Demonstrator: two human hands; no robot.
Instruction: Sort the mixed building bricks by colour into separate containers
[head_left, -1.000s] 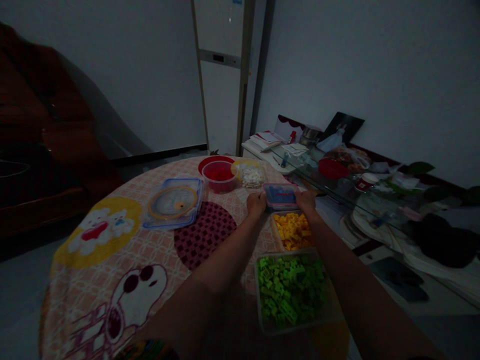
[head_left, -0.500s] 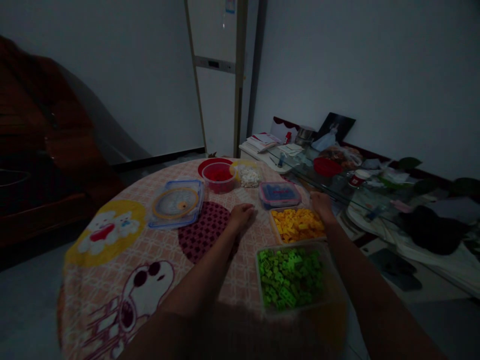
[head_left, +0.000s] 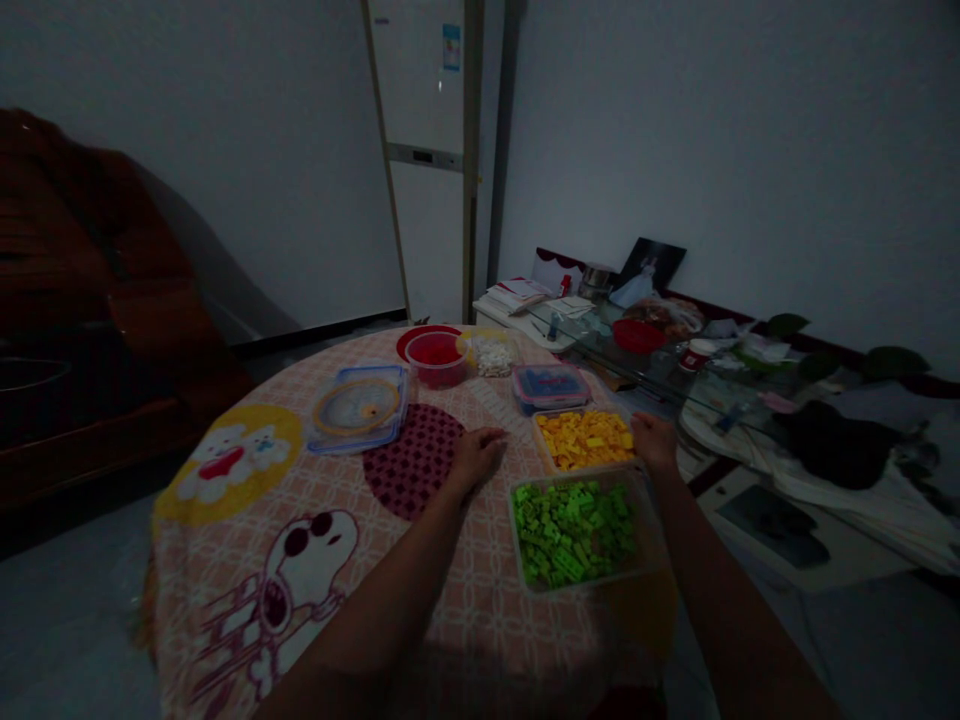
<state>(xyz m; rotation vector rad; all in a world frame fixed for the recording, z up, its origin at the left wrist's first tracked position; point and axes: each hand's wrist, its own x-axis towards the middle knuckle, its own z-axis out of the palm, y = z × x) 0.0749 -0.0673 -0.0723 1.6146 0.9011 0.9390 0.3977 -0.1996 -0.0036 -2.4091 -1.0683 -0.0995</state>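
My left hand [head_left: 478, 456] rests on the patterned tablecloth, beside the dark red dotted circle [head_left: 412, 462]; its fingers are curled, and whether they hold anything is too dim to tell. At the right side of the yellow-brick box [head_left: 585, 440] is my right hand [head_left: 654, 438], its fingers bent near the rim and partly hidden. Closer to me stands a clear box of green bricks [head_left: 574, 530]. Behind the yellow box sits a lidded box with a pink edge [head_left: 551, 387].
A blue-edged container with a wooden hoop [head_left: 356, 408] lies left. Farther back are a round tub of red pieces [head_left: 436, 358] and a box of white pieces [head_left: 493, 356]. A cluttered glass-topped cabinet [head_left: 600, 345] runs along the right wall.
The whole view has shifted a little. My right hand has moved back slightly towards me along the yellow box's right side. My left hand has moved slightly nearer too.
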